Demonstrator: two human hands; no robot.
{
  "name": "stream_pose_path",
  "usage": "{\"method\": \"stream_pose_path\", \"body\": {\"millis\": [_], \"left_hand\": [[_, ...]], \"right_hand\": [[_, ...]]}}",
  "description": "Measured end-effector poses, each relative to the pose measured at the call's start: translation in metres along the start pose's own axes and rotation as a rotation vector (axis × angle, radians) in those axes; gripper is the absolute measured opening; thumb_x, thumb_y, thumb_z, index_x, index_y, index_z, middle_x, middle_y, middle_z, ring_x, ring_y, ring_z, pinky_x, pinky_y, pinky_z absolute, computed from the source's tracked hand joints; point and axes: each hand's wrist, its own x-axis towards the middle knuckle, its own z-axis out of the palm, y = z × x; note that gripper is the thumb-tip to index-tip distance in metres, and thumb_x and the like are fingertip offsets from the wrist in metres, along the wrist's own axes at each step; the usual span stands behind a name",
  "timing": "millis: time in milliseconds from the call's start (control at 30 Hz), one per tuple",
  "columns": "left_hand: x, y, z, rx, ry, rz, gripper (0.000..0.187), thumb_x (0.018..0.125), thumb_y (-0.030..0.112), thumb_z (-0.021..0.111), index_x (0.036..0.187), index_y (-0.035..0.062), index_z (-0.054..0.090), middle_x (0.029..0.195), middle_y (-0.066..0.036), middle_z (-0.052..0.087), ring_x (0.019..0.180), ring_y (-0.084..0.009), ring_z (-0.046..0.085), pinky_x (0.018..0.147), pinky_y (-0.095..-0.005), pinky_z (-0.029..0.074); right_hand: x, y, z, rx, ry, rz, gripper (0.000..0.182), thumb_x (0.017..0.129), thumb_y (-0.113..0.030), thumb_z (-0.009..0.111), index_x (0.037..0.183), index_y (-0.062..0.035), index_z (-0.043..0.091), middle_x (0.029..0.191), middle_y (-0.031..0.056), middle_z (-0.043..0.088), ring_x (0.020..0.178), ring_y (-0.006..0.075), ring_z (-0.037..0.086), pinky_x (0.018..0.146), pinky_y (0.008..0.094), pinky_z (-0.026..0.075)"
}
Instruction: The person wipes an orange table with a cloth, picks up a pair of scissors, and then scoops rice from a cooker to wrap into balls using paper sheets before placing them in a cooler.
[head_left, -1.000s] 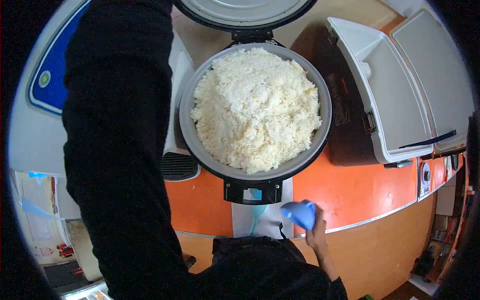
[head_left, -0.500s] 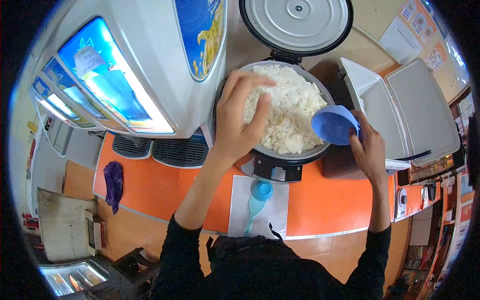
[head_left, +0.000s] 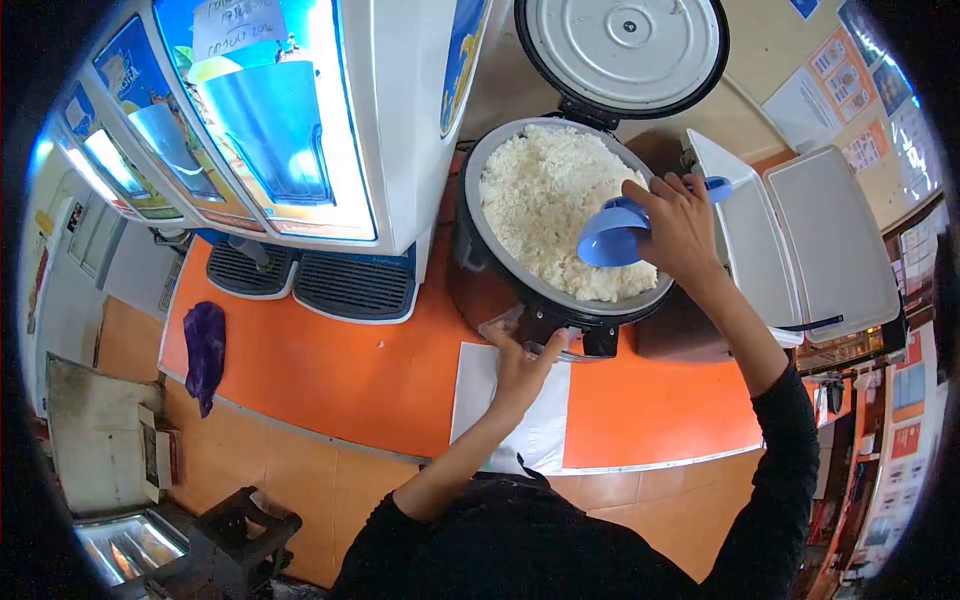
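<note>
A large round cooker (head_left: 474,262) full of white rice (head_left: 555,205) stands on the orange counter, its lid (head_left: 625,45) raised behind it. My right hand (head_left: 680,225) grips a blue scoop (head_left: 610,240) by its handle. The scoop's bowl is tilted over the right part of the rice. At the cooker's front edge, my left hand (head_left: 522,372) has its thumb and fingers spread against the front latch area. Beneath that hand and wrist lies a white sheet (head_left: 545,425). The turquoise spoon is not visible now.
A drink dispenser (head_left: 400,120) with drip trays (head_left: 352,290) stands at the left. A purple cloth (head_left: 205,355) lies at the counter's left edge. Right of the cooker is an open bin with its grey lid (head_left: 835,235). Wall papers hang at the upper right.
My left hand has dropped from above the rice to the cooker's front. My right hand has swung the blue scoop in over the rice. The turquoise spoon has gone from sight, and the view has shifted.
</note>
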Motion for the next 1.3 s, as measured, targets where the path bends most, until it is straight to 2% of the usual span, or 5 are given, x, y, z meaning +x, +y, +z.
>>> {"method": "stream_pose_path", "body": {"millis": [400, 700, 767, 1067, 1300], "left_hand": [[0.014, -0.005, -0.006, -0.025, -0.155, 0.226, 0.05, 0.093, 0.024, 0.064, 0.102, 0.0072, 0.019, 0.1, -0.009, 0.07, 0.075, -0.0056, 0.062, 0.052, -0.0175, 0.048], [0.017, -0.029, -0.021, 0.18, -0.161, 0.116, 0.059, 0.092, 0.03, 0.066, 0.113, 0.0092, 0.014, 0.106, -0.012, 0.05, 0.081, -0.0129, 0.058, 0.06, -0.0247, 0.05], [0.008, -0.055, -0.032, 0.3, -0.1, 0.508, 0.062, 0.089, 0.032, 0.07, 0.113, 0.0089, 0.017, 0.107, -0.013, 0.047, 0.085, -0.0167, 0.057, 0.068, -0.0273, 0.05], [-0.033, -0.204, -0.084, 1.504, 0.057, 0.314, 0.074, 0.074, 0.04, 0.078, 0.122, -0.0028, 0.04, 0.123, -0.025, 0.043, 0.105, -0.0394, 0.054, 0.082, -0.0508, 0.049], [-0.035, -0.233, -0.076, 1.536, 0.173, 0.406, 0.053, 0.081, 0.011, 0.065, 0.126, -0.0018, 0.04, 0.121, -0.031, 0.037, 0.095, -0.0443, 0.056, 0.083, -0.0477, 0.051]], "right_hand": [[0.008, 0.019, 0.001, -0.022, -0.128, 0.086, 0.049, 0.071, -0.031, 0.077, 0.116, -0.0175, 0.062, 0.088, 0.01, 0.068, 0.091, 0.0284, 0.064, 0.091, 0.0444, 0.041], [0.006, 0.036, -0.032, -0.03, 0.06, 0.43, 0.065, 0.093, -0.064, 0.04, 0.118, -0.0078, 0.06, 0.074, 0.0192, 0.068, 0.073, 0.0366, 0.069, 0.068, 0.0478, 0.053], [-0.012, 0.053, -0.029, -0.018, 0.148, 0.418, 0.067, 0.094, -0.064, 0.038, 0.119, -0.0056, 0.06, 0.076, 0.0214, 0.068, 0.076, 0.0377, 0.068, 0.069, 0.0484, 0.052], [-0.174, 0.09, -0.003, 0.734, -0.076, 0.525, 0.066, 0.097, -0.06, 0.039, 0.111, 0.0023, 0.056, 0.076, 0.0139, 0.053, 0.069, 0.0217, 0.055, 0.067, 0.0314, 0.048], [-0.258, 0.063, 0.021, 1.106, -0.436, 0.817, 0.06, 0.098, -0.059, 0.039, 0.105, -0.0014, 0.056, 0.075, 0.0062, 0.05, 0.066, 0.0137, 0.048, 0.061, 0.0264, 0.044]]}}
